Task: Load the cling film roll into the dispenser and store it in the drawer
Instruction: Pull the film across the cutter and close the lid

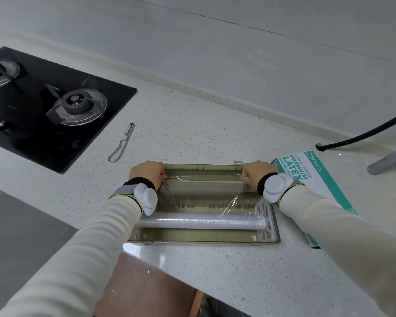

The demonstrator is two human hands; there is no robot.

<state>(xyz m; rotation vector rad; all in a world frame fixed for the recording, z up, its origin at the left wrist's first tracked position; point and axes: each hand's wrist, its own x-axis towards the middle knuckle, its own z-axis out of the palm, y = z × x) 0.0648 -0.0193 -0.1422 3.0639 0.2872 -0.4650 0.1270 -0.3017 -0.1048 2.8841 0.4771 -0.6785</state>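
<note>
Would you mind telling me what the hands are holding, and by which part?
Both the left hand and right hand pinch the cling film at its pulled-out end, one at each side.

worktop point(192, 124): speckled white | left end: black gas hob point(44, 106) set in, 2 burners in view | peeler point(121, 144): flat, between hob and dispenser | cling film dispenser point(192, 235): open, near front edge | latex glove box point(325, 177): just right of dispenser | black cable point(361, 136): right rear
</note>
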